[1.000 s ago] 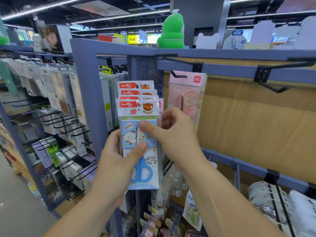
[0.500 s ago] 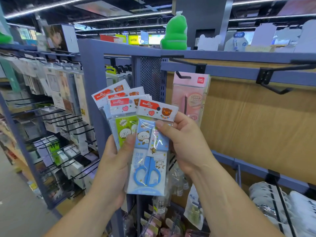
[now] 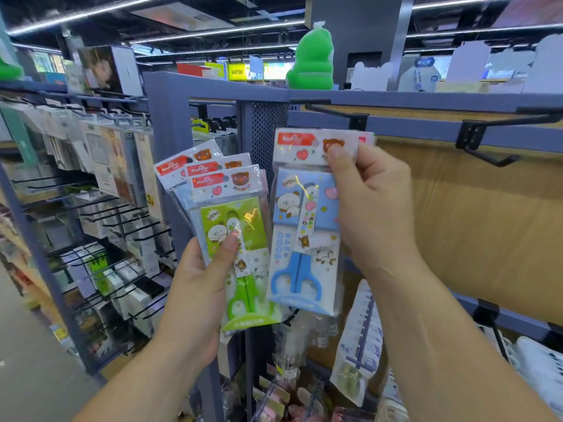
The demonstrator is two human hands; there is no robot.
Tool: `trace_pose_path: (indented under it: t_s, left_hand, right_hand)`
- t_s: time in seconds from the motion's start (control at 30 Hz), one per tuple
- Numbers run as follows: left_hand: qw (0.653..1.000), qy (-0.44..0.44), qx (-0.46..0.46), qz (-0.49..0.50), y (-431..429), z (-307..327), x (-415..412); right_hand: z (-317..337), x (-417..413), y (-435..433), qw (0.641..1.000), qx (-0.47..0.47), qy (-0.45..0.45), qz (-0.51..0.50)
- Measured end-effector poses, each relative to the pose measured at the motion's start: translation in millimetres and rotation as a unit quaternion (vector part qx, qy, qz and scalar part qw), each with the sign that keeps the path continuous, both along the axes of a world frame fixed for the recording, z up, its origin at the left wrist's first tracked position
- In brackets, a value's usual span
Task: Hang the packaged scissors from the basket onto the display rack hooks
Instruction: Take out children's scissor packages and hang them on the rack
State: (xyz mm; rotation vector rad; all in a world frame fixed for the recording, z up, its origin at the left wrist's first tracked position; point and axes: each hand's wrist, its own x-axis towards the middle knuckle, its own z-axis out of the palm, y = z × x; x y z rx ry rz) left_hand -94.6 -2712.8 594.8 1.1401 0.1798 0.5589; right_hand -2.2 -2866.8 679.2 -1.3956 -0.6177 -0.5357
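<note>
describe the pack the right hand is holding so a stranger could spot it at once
Find the blue-grey display rack with the wooden back panel. In front of its perforated post, the right hand pinches one scissors pack by its top card. Its handles and card are blue; the front pack in the left hand is green.

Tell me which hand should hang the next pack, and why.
Right, most likely. The right hand pinches the single blue scissors pack by its header, held up just below the black hook. The left hand grips the fanned packs lower down.
</note>
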Motion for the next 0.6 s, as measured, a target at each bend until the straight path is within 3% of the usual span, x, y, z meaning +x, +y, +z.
trace_pose_path:
  t_s: [0.3,0.6]
  left_hand:
    - [0.999,-0.018,0.014,0.026,5,1,-4]
    - [0.999,-0.027,0.038,0.009,9,1,-11]
  right_hand:
    - [20,20,3,0.996,-0.038,-0.016,-0.078]
    - [9,64,-11,0.976,-0.102,0.04,-0.185]
